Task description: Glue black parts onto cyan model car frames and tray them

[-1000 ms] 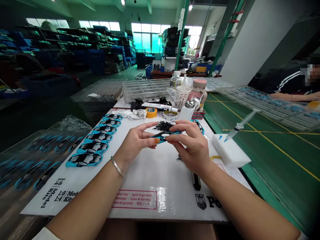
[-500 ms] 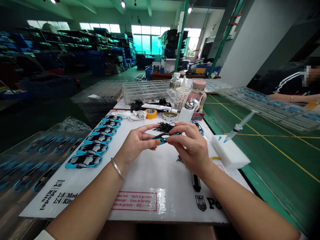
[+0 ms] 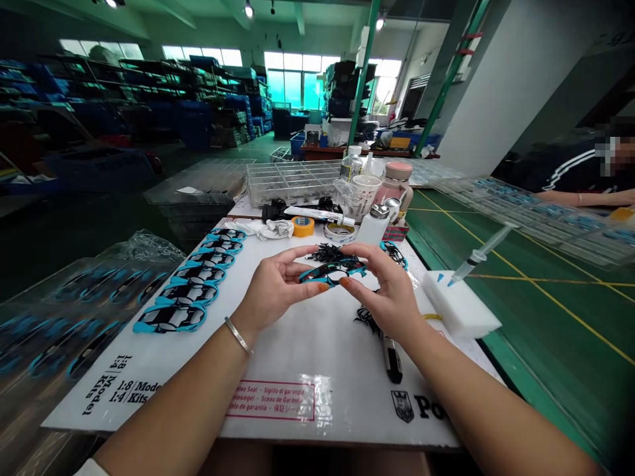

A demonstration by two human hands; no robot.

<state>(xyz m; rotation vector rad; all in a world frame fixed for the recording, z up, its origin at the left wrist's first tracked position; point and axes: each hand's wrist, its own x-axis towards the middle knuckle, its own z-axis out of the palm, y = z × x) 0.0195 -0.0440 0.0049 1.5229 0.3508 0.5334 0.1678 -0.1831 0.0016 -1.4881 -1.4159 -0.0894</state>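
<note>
Between my two hands, above the middle of the white board, is a blue and black frame-like part (image 3: 333,272). My left hand (image 3: 278,285) grips its left end between thumb and fingers. The right end is pinched by my right hand (image 3: 384,284), thumb below and index finger above. Just behind the part lies a pile of small black pieces (image 3: 331,252). A second cluster of black pieces (image 3: 367,318) is partly hidden under my right hand. Similar blue and black parts (image 3: 171,317) stand in a row along the board's left side.
Behind are yellow tape (image 3: 302,226), a white dispenser bottle (image 3: 373,226), a cup and a divided clear tray (image 3: 297,182). A black-tipped tool (image 3: 391,360) lies at right, near a white foam block (image 3: 461,304) with a syringe. A person's arm (image 3: 585,198) rests far right.
The blue and black part has tilted to show more of its face. My right hand's fingers have spread from a close pinch to gripping its right end. The view has shifted slightly.
</note>
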